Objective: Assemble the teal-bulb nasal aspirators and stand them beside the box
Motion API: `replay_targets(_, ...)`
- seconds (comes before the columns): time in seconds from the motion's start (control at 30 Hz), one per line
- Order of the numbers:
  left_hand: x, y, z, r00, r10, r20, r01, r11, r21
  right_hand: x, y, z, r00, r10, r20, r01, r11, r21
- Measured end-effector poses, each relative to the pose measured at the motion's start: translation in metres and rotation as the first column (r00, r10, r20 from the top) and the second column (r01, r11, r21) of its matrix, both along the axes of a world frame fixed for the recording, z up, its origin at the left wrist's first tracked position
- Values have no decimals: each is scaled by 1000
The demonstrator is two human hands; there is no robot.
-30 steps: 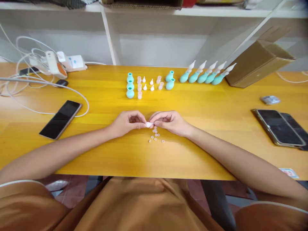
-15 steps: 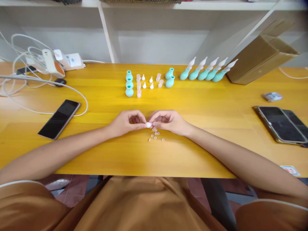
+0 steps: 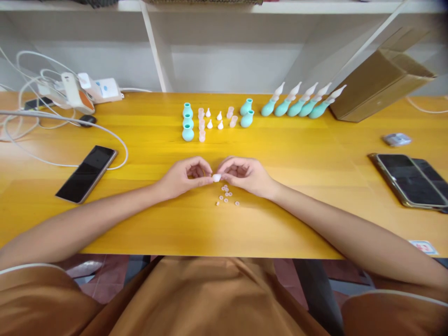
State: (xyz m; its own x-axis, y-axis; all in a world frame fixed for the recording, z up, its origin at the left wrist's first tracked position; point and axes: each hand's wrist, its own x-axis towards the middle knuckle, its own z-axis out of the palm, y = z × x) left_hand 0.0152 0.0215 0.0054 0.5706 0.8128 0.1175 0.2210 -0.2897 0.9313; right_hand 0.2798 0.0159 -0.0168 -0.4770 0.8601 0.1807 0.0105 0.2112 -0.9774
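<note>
My left hand (image 3: pixel 184 176) and my right hand (image 3: pixel 245 175) meet fingertip to fingertip over the yellow table (image 3: pixel 297 154), both pinching one small translucent white tip (image 3: pixel 217 177). Just below the hands lie several tiny pale rings (image 3: pixel 227 195) scattered on the wood. Farther back stand three teal bulbs (image 3: pixel 188 123) in a column, several clear and white small parts (image 3: pixel 213 121), two more teal bulbs (image 3: pixel 247 114), and a row of several assembled teal bulbs with white tips (image 3: pixel 303 105) lying side by side.
A black phone (image 3: pixel 86 172) lies at the left beside white cables (image 3: pixel 45 116) and a power strip (image 3: pixel 100 88). Two phones (image 3: pixel 409 179) and a small grey packet (image 3: pixel 395 139) lie at the right. A cardboard box (image 3: pixel 380 86) leans at the back right under white shelving.
Both hands have lifted slightly off the table with the white tip between them. The view has shifted a little; the objects on the table have not moved.
</note>
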Motion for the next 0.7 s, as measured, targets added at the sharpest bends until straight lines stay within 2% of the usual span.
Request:
replay_targets(0.07,-4,5,3,996,65,-59,-51,973,226,4,6,-2,987,-140,73,131,984,117)
replay_targets(0.1,-7,9,5,988,103,-117,-54,929,367,7,9,-2,973,-203,105,181,965,191)
replay_targets(0.17,-13,19,13,955,185,-234,-8,802,598,12,16,-3,944,-295,150,233,914,331)
replay_targets(0.23,-19,32,22,913,268,-307,36,697,716,17,23,-5,927,-332,178,239,883,404)
replay_targets(0.33,-21,55,35,854,372,-364,72,608,790,22,29,-8,924,-318,211,217,893,395)
replay_targets(0.37,-20,63,38,837,389,-384,90,595,798,24,30,-9,925,-310,220,208,897,390)
replay_targets(0.5,-7,94,40,787,374,-490,170,633,755,27,32,-11,906,-334,261,191,871,452)
replay_targets(0.7,8,122,30,839,252,-482,210,668,714,28,32,-8,877,-357,323,147,837,527)
